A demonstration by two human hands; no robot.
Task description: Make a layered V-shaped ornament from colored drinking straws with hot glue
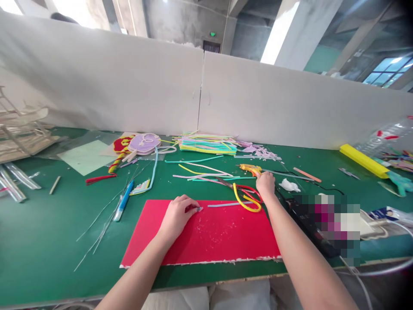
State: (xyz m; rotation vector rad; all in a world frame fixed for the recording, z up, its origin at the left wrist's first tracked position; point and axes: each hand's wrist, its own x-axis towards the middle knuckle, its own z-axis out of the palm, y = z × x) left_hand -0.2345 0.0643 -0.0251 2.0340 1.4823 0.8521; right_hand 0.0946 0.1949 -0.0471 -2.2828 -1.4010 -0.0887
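My left hand [180, 213] is over the red board [180, 249], thumb and fingers pinched on a small pale piece [200, 209] too small to name. Beyond the board's right end, my right hand [266, 185] is closed round the handle end of a yellow-orange hot glue gun [248, 168], whose nozzle points left. A light blue pipe cleaner [222, 205] lies on the board, right of my left hand. Red-handled scissors [253, 192] and a bent yellow pipe cleaner [238, 198] overlap at the board's far right edge. Whitish scraps dot the board.
Bundled pipe cleaners [208, 146] lie at the back, beside a purple fuzzy shape [145, 143]. A blue pen-like tool [124, 200] and thin wires lie left. A black power strip [309, 224], white tissue [289, 185] and yellow bar [364, 161] are right. A white partition [129, 82] stands behind.
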